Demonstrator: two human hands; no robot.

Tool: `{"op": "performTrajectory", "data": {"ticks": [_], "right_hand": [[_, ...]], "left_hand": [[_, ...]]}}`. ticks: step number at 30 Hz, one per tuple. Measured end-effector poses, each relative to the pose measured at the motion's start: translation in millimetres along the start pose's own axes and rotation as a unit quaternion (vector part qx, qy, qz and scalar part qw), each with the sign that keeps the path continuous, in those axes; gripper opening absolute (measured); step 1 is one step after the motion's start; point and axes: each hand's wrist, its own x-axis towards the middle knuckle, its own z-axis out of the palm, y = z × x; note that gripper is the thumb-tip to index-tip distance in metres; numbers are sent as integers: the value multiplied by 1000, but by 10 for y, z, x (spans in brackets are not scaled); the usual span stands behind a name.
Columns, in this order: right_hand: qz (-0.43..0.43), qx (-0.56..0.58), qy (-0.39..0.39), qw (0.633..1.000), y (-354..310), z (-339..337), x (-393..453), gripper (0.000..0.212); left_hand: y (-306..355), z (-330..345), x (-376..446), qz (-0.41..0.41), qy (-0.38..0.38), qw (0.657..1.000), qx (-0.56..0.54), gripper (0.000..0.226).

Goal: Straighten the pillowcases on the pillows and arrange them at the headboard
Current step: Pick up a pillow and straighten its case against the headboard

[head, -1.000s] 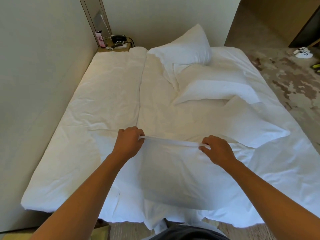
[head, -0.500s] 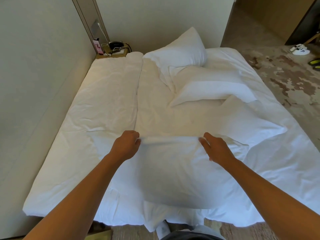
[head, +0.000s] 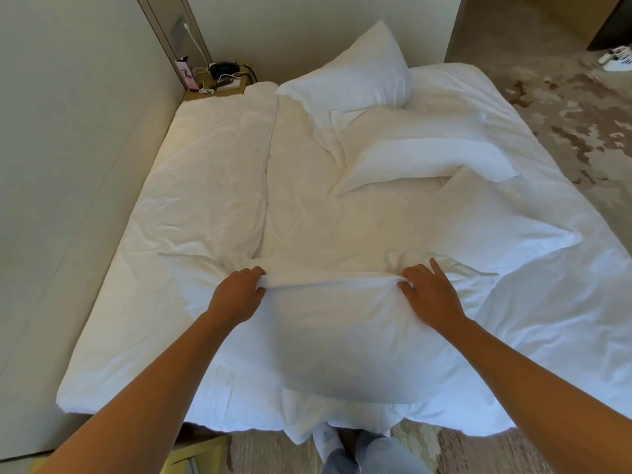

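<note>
1. here, the left hand (head: 239,295) is curled into a fist, thumb and fingers pinching the far edge of the nearest pillowcase (head: 342,340) at its left end.
2. the right hand (head: 431,295) grips the same far edge at its right end, thumb tucked under the fold; the forefinger sticks out straight and the other fingers lie spread loosely on the cloth.
3. between the two hands the gathered edge runs as a taut, slightly raised ridge.
4. the pillow inside that pillowcase lies at the near end of the bed (head: 205,186), its near side bulging over the bed's near edge.
5. both forearms reach in from the near corners of the view, bare.
6. just right of the right hand, a second pillow (head: 496,220) lies flat on the bed's right half, one corner pointing right.
7. beyond it, a third pillow (head: 420,155) lies across the right half, and a fourth pillow (head: 359,77) stands tilted against the far wall.
8. the left half of the bed carries a rumpled white duvet (head: 205,159).
9. in the far left corner, a small bedside table (head: 219,92) holds a dark phone (head: 224,67), cables and a pink box (head: 186,73).
10. to the right, patterned carpet (head: 581,124) shows, with white shoes (head: 615,61) at the far right.
</note>
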Motion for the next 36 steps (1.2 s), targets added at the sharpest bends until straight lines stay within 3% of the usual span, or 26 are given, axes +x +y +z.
{"op": "performTrajectory", "data": {"ticks": [5,15,20,27,32,36], "right_hand": [[29,134,0,991,-33,-23,56,15],[-30,179,26,983,-198,-408,227,17],[-68,165,59,982,-530,-792,352,19],[-90,152,182,967,-1366,-1432,591,24],[-95,184,229,951,-2302,-1770,827,25],[-94,206,248,942,-2996,-1776,932,23]], "left_hand": [[95,10,21,-46,40,998,17,18],[95,-115,-33,-121,123,985,-8,24],[-34,-394,-151,-119,171,977,-48,24],[-375,-1129,-456,-93,279,951,-94,25],[-847,-1694,-862,-92,351,927,-94,28],[-1284,-1933,-1190,-100,365,922,-87,28]]}}
